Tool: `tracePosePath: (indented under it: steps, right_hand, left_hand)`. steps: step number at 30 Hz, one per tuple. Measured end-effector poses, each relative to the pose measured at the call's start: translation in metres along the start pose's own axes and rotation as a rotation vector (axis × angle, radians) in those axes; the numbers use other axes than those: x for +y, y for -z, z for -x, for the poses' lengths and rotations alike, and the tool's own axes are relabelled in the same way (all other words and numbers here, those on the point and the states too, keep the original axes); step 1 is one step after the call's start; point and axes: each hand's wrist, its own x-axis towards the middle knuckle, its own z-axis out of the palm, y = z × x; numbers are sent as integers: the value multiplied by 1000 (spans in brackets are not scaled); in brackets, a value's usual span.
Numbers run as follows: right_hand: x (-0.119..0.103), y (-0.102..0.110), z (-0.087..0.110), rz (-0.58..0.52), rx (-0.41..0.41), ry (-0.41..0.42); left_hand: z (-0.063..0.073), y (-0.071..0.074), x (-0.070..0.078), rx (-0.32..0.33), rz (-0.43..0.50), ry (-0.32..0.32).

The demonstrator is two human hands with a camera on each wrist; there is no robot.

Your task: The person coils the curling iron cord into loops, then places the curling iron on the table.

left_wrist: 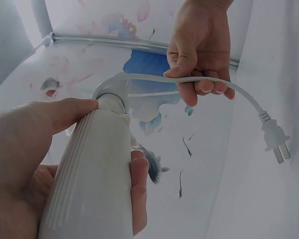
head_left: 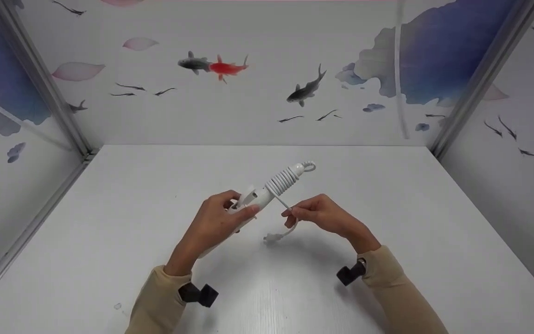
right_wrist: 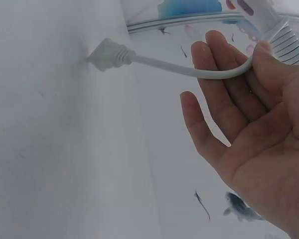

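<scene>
My left hand (head_left: 216, 220) grips a white hair styling iron (head_left: 261, 198) round its body, thumb on the near side. The iron tilts up toward the far right, above the table. White power cord (head_left: 282, 182) lies in several coils round its far handle part, with a small loop at the tip. Beside it on the right, my right hand (head_left: 325, 214) pinches the cord's free length between thumb and fingers. From there the cord hangs down to a two-pin plug (left_wrist: 275, 137). In the left wrist view, the ridged iron body (left_wrist: 97, 174) hides the coils.
A white table (head_left: 364, 287) lies beneath both hands. Printed panels with fish and petals stand behind it (head_left: 257, 116) and at both sides. Black wrist cameras (head_left: 198, 294) sit at the tan sleeves (head_left: 160, 301).
</scene>
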Motion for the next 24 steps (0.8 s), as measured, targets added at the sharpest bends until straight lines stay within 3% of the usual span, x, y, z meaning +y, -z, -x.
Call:
tracePosePath:
  steps: [10, 14, 20, 24]
  right_hand:
    - [5, -11, -8, -20, 113, 26]
    - [4, -13, -9, 53, 192, 15]
    - [0, -9, -4, 17, 180, 157]
    - [-9, -6, 2, 15, 164, 61]
  left_hand:
    - [4, 2, 0, -149, -7, -82]
    - [5, 6, -2, -220, -45, -132]
    - [5, 7, -6, -316, -114, -206]
    - [5, 5, -7, -356, -161, -240]
